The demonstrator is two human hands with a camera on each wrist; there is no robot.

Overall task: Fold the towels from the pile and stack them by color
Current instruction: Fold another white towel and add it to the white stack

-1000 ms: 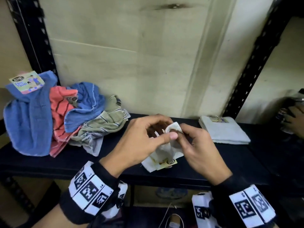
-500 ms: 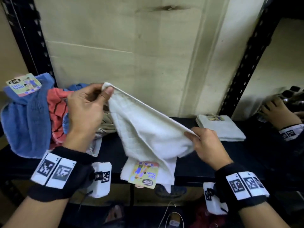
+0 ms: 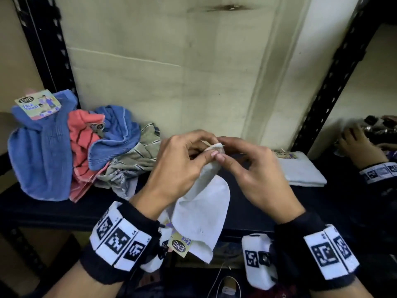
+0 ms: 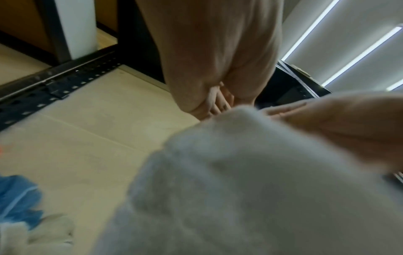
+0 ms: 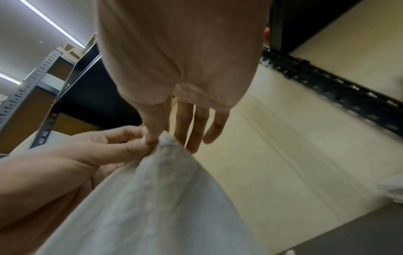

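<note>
Head view, left to right. An unfolded pile (image 3: 81, 147) of blue, coral-striped and olive-striped towels lies at the left end of the black shelf (image 3: 53, 211), the leftmost blue towel carrying a printed tag (image 3: 38, 104). At centre, the left hand (image 3: 182, 166) and right hand (image 3: 251, 171) meet above the shelf's front edge, each pinching the top of a white towel (image 3: 202, 211) between thumb and fingertips; the cloth hangs from that single point, its lower end and label (image 3: 180, 244) dropping below the shelf edge. Half a second ago the hands were well apart, with the towel stretched between them; they have since come together, so the two held corners now coincide and the towel is doubled. This reads as the first fold made in the air. At right, a folded white towel (image 3: 300, 168) lies flat on the shelf, the likely stack for this colour. Farther right, another person's hand (image 3: 361, 147) works at the neighbouring bay. The right wrist view confirms both hands gripping the same peak of cloth.
</note>
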